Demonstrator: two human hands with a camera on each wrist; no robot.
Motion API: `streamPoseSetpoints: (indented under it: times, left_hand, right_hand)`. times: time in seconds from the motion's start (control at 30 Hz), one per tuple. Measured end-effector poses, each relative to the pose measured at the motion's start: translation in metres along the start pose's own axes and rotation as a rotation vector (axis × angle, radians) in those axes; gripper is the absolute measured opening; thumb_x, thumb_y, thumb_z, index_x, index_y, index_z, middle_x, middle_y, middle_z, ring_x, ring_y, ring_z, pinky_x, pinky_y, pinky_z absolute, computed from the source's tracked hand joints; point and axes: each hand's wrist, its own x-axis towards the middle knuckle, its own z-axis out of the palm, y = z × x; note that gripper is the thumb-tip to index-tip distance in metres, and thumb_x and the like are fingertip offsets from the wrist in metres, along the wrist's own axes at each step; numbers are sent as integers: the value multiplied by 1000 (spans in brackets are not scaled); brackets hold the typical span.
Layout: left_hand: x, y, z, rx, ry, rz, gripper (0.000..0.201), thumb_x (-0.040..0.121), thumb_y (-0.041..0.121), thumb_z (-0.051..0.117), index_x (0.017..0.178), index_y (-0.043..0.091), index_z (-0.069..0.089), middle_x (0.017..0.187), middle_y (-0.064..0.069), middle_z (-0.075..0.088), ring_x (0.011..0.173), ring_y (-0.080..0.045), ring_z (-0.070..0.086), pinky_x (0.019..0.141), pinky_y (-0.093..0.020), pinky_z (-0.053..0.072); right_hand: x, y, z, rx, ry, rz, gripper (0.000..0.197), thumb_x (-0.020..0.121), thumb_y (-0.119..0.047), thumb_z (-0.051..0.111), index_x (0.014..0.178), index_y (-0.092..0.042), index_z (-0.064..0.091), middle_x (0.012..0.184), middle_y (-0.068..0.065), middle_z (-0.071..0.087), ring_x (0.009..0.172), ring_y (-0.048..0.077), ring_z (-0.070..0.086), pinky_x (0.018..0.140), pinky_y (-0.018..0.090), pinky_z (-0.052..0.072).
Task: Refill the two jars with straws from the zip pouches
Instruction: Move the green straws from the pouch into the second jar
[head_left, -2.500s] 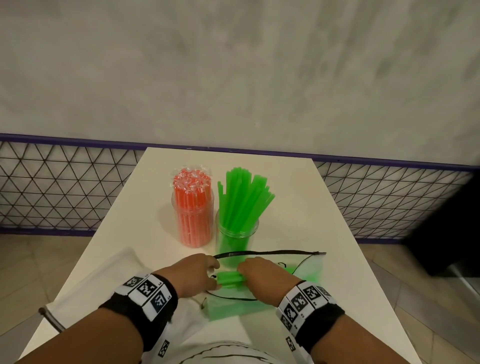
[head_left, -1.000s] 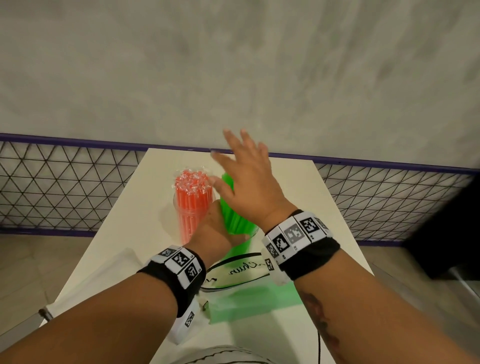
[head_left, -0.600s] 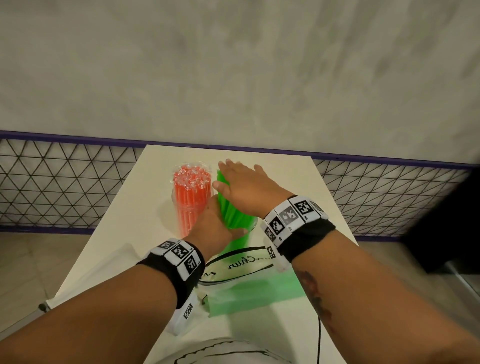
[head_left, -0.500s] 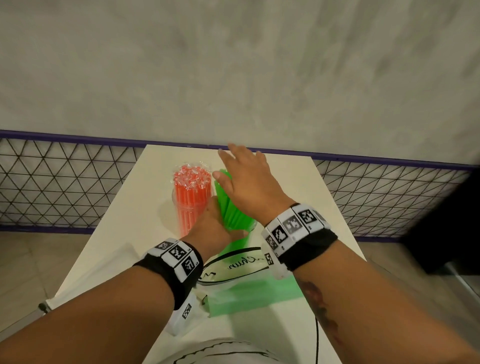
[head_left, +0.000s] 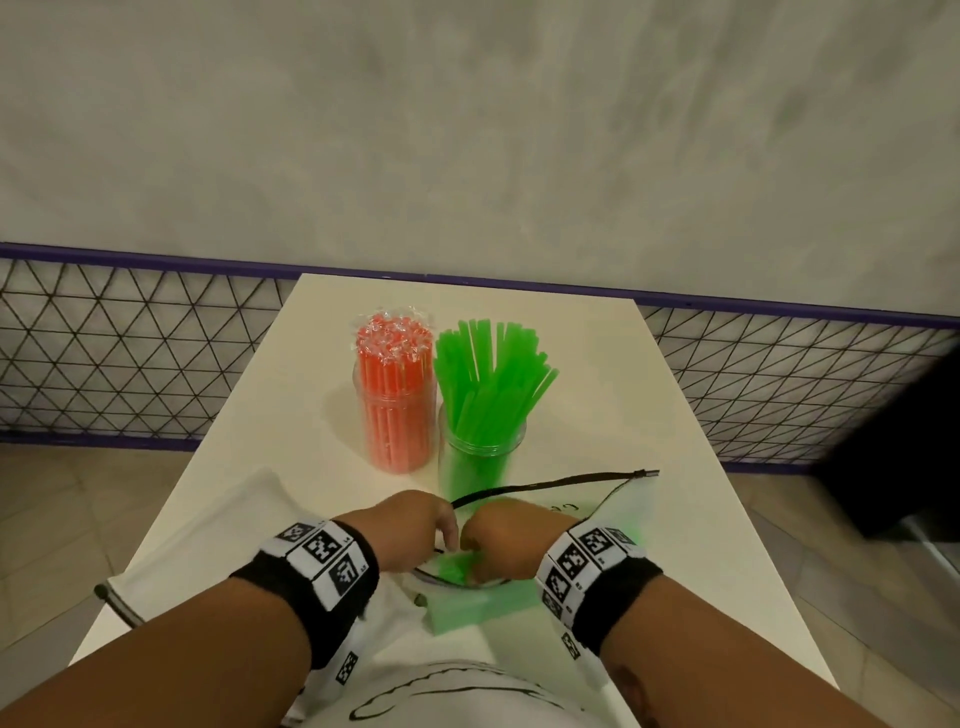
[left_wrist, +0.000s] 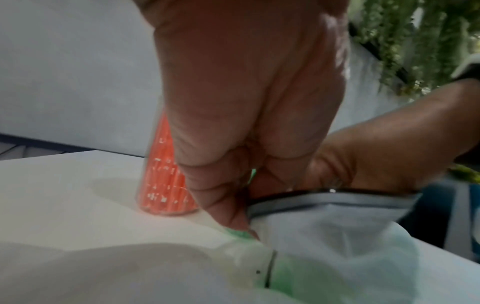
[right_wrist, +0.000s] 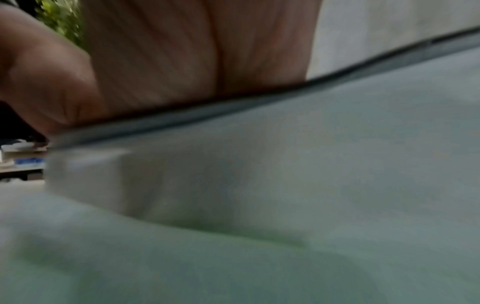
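Observation:
Two clear jars stand mid-table: the left jar holds wrapped orange straws (head_left: 397, 395), the right jar (head_left: 480, 460) holds green straws (head_left: 488, 374) that fan out. In front of them lies a translucent zip pouch (head_left: 613, 499), its black-edged mouth open. My left hand (head_left: 410, 530) pinches the pouch's rim (left_wrist: 285, 194) at its left end with curled fingers (left_wrist: 226, 185). My right hand (head_left: 501, 540) reaches into the mouth, curled over a bundle of green straws (head_left: 457, 569); the pouch wall (right_wrist: 285, 174) hides its fingertips. The orange jar (left_wrist: 166, 185) shows behind my left hand.
A second white pouch (head_left: 208, 530) lies flat at the table's near left. The white table (head_left: 649, 405) ends at a grey wall, with a black mesh fence (head_left: 130, 364) on both sides. Floor drops away left and right.
Both hands have come back from the green jar to the pouch. The right hand no longer rests on the straw tops and the left has let go of the jar.

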Motion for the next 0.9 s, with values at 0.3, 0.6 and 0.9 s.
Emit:
streamPoseSetpoints:
  times: [0.3,0.6,0.9]
  left_hand:
    - [2,17,7,67,48,21,17,86,16,64,102,17,63,110,0,55,101,-20,58,83,-29,47]
    - [-5,13,7,371,-31,-23,39,90,2,52,128,12,52,130,-12,45,109,-31,58,87,-34,48]
    - [2,0,7,158,-55,-29,52,84,17,68,133,14,49,126,-10,52,107,-26,59,79,-26,46]
  right_hand:
    - [5,4,21,7,6,23,40,87,-32,65,119,-9,58,112,11,57,101,30,60,82,36,49]
    - [1,18,31,-66,24,23,24,96,-10,44,115,-9,60,111,13,63,103,32,60,91,40,50]
    - [-8,33,16,138,201,-20,22,94,-14,51,114,-11,58,115,11,61,108,29,58,89,33,44]
